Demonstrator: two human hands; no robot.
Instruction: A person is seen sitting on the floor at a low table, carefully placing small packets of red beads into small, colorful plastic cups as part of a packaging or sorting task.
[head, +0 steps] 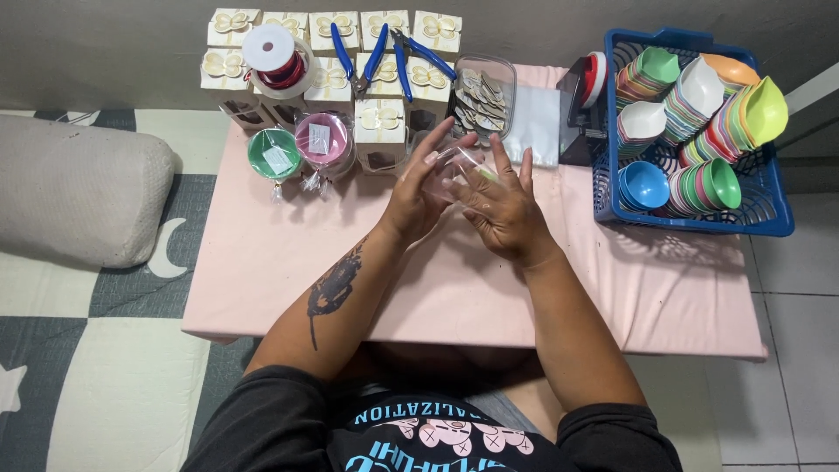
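Pale pink tabletop (pixel 280 271), low, set over a grey-and-white patterned floor mat (pixel 96 367). Both forearms reach out over it; tattoo on the left one. Left hand (pixel 418 194) and right hand (pixel 502 208) meet just above the middle of the tabletop, holding a small clear plastic bag (pixel 454 166) between them. Left grip: fingers curled round the bag's left side, pinching it. Right grip: fingers spread, fingertips on the bag's right side.

Just beyond the hands: two wrapped round items, green (pixel 274 154) and pink (pixel 322 140), and a clear tub of small cards (pixel 483 94). A stack of clear bags (pixel 535 122) lies right of the tub.

Far edge: rows of white gift boxes (pixel 381 118), a ribbon spool (pixel 278 58), blue-handled pliers (pixel 377 54).

Far right: blue basket (pixel 769 218) holding stacked coloured bowls (pixel 699 105).
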